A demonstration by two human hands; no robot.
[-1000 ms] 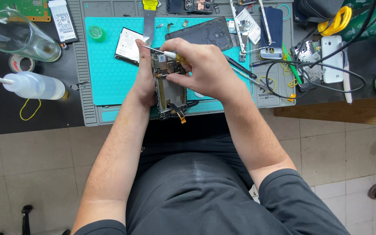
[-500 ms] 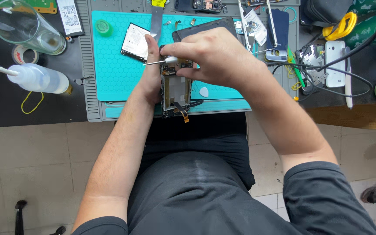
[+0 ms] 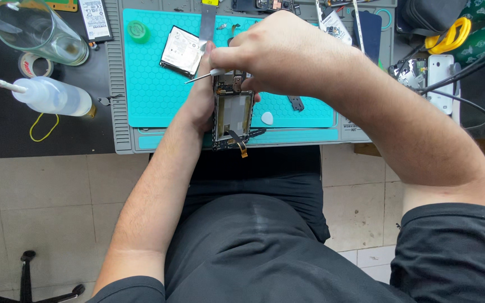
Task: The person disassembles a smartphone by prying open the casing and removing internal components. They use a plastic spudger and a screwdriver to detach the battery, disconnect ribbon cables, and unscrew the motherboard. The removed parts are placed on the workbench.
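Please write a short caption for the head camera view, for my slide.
Left hand steadies an opened phone over a teal mat while right hand works a thin tool at its top.

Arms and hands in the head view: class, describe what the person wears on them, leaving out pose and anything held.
Both forearms are bare from the short sleeves down. The left sleeve and right sleeve belong to a dark grey T-shirt. The left hand and right hand wear no gloves; no ring, watch or bracelet shows on the visible fingers or wrists.
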